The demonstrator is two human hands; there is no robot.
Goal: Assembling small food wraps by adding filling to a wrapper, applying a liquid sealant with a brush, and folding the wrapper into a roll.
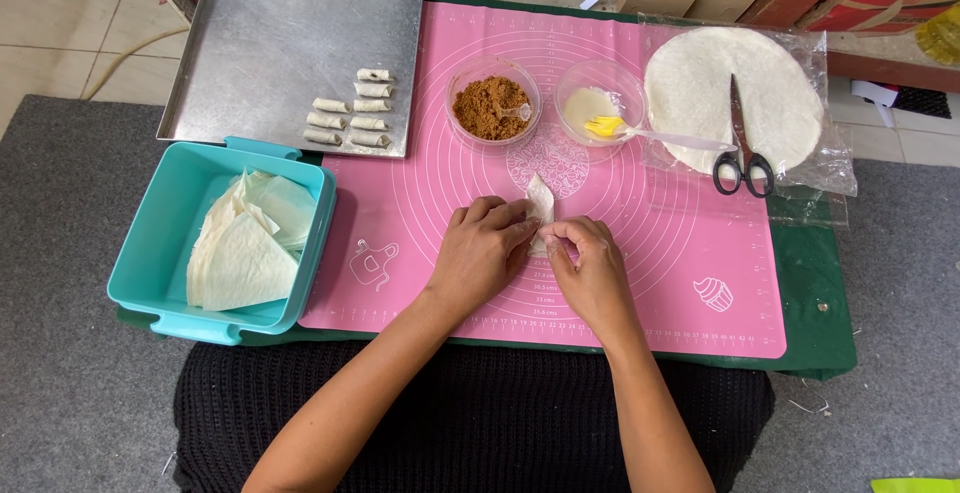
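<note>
So both hands are pinched down on a small pastry wrapper (541, 205) sitting in the middle of the pink silicone mat (640, 283). The left hand (483, 250) has its fingertips closed on the wrapper's left edge, and the right hand (590, 265) is closed on the lower end, with the far tip poking out past the fingers.

That wrapper looks paper-thin, limp and super light, so I'd guess it tears or creases easily and probably gets tacky where it's damp. Best to hold it by the edges with light fingertip pressure, not by the floppy middle.

Around it: a clear bowl of brown crumbly filling (491, 108), a bowl of pale paste with a yellow brush (610, 129), round wrapper sheets (690, 83) in plastic with scissors (741, 158) on top, a teal tub (160, 253) of cut wedges, and a metal tray (260, 43) with finished little rolls (355, 111).
</note>
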